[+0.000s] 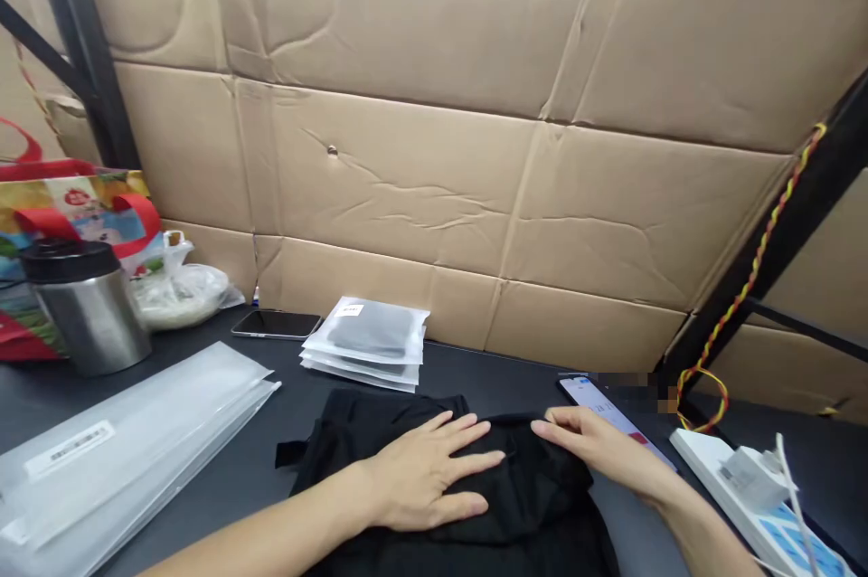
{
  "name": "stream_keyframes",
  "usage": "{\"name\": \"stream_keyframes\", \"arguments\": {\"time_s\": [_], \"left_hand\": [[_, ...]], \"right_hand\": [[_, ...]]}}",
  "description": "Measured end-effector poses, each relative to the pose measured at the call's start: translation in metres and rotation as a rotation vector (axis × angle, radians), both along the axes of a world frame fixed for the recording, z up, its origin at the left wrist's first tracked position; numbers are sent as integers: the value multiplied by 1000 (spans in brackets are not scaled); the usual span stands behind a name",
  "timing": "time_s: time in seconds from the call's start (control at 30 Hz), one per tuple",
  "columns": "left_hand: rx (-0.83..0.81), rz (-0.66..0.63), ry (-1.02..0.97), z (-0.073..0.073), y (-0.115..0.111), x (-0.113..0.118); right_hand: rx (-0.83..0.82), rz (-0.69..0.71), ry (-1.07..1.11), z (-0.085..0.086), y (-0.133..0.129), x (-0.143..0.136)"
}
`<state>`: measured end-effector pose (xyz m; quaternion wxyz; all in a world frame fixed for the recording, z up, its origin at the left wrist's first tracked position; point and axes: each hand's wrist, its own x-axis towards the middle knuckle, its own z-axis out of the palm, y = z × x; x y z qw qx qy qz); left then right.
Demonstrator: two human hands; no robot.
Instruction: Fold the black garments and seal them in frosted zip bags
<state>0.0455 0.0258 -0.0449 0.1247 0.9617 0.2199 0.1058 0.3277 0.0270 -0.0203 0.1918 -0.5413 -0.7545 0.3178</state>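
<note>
Black fabric [542, 505] lies folded and a little rumpled on the dark table, at the bottom centre of the head view. Flat on top of it rests my left hand [434, 473], its fingers spread. My right hand [583, 437] pinches the fabric's upper right edge between thumb and fingers. A short black strap or tab [290, 453] sticks out at the fabric's left side. The lower part of the fabric runs out of view.
Clear packets [370, 337] are stacked behind the fabric, beside a dark phone [277, 324]. Long frosted bags [136, 450], a steel flask [95, 315] and a colourful bag [128, 197] stand left. A lit phone [610, 410] and power strip [739, 487] lie right. Cardboard [407, 134] walls the back.
</note>
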Motion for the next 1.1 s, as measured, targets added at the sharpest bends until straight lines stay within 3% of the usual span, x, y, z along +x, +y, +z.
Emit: {"name": "stream_keyframes", "arguments": {"time_s": [0.2,0.33,0.43,0.5,0.57,0.7,0.77,0.87,0.93,1.0,1.1], "left_hand": [[64,14,-36,-2,-2,3],[98,49,-15,18,-13,-9],[138,125,24,37,-24,-44],[190,240,29,42,-31,-76],[234,375,13,38,-36,-108],[264,556,-59,15,-44,-153],[269,587,-74,4,-48,-164],[249,577,-85,-7,-55,-173],[223,556,-93,-12,-57,-175],[202,539,-105,-16,-57,-176],[195,529,-126,-18,-56,-176]], "right_hand": [[190,-86,-129,19,-4,-73],[203,-87,-217,31,-10,-112],[211,-92,-260,36,-14,-124],[216,-84,-293,35,-16,-131],[213,-59,-325,28,-17,-141],[187,-6,-349,15,-24,-161],[178,38,-323,14,-28,-158],[194,128,-105,18,-29,-130],[239,43,46,15,-26,-105],[236,-138,5,5,-22,-85],[43,-180,-129,-16,-21,-76]]}}
